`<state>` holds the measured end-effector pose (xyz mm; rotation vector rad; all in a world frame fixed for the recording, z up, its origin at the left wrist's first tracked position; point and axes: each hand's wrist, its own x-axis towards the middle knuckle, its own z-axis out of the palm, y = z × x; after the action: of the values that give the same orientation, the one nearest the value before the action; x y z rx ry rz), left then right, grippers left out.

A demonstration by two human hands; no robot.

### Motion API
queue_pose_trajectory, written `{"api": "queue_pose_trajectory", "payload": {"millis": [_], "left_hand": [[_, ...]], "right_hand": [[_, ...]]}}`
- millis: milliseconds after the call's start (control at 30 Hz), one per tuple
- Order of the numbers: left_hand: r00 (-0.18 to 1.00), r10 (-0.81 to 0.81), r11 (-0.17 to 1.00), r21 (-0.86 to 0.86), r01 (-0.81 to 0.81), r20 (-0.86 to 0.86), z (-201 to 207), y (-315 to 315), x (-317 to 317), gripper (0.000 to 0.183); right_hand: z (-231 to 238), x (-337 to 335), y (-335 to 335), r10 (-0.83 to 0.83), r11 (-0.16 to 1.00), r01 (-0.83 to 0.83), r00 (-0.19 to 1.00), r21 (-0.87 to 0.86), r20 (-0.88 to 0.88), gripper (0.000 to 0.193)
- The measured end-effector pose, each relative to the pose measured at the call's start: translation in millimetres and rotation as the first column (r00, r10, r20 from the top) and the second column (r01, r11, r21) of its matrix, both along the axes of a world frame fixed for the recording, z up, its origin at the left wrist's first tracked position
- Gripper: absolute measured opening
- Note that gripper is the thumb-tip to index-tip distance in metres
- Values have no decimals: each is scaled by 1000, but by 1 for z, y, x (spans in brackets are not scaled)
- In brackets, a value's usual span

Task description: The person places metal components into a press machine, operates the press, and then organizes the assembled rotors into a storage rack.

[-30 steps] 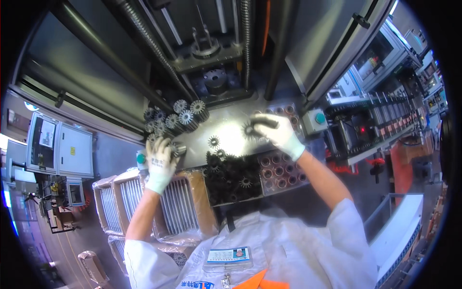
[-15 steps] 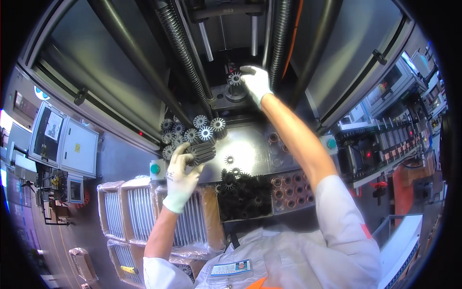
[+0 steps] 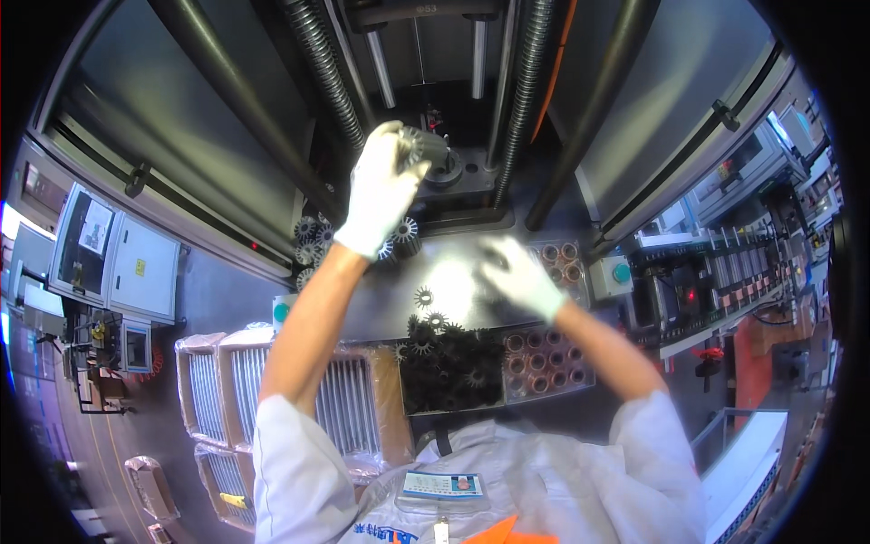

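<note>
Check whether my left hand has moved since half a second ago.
Yes: your left hand has moved forward from beside the left green push button toward the round metal fixture.

The metal bench point(image 3: 367, 299) bears a black heap of toothed pieces point(image 3: 453, 370); right of the heap lies a tray point(image 3: 549, 395) of coppery rings point(image 3: 537, 366), beyond it a toothed disc point(image 3: 424, 296) and, farther left, slotted cylinders point(image 3: 308, 228).

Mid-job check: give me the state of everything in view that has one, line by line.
White-gloved left hand: closed on a part.
White-gloved right hand: blurred; grip unclear.
Grey slotted metal cylinder: held, lying sideways.
Black star-shaped pieces: heaped loosely.
Copper-coloured rings: set out in rows.
Round green push button at right: untouched by either hand.
Brown cardboard box: open, filled with thin grey metal strips.
</note>
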<state>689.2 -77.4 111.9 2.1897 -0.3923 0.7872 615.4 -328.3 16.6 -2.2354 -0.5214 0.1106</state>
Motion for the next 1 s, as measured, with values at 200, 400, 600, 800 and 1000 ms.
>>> {"api": "queue_pose_trajectory", "payload": {"millis": [200,400,600,800,1000], "left_hand": [[982,-173,936,322,142,72,6,-5,58,30],[964,57,956,293,22,-258,42,-30,75,30],[966,94,933,361,-1,-240,45,-34,78,32],[968,212,863,491,-119,-137,45,-45,71,42],[893,96,915,391,94,-440,39,-38,93,45]], "right_hand": [[-27,-102,-66,158,953,-202,968,-226,-196,56],[-72,-114,-51,287,930,-280,958,-240,-8,46],[-95,-120,-51,180,977,-184,983,-107,-42,28],[-83,-131,-23,102,975,-93,994,-203,38,32],[-53,-128,-9,140,888,-119,990,-445,16,26]]}}
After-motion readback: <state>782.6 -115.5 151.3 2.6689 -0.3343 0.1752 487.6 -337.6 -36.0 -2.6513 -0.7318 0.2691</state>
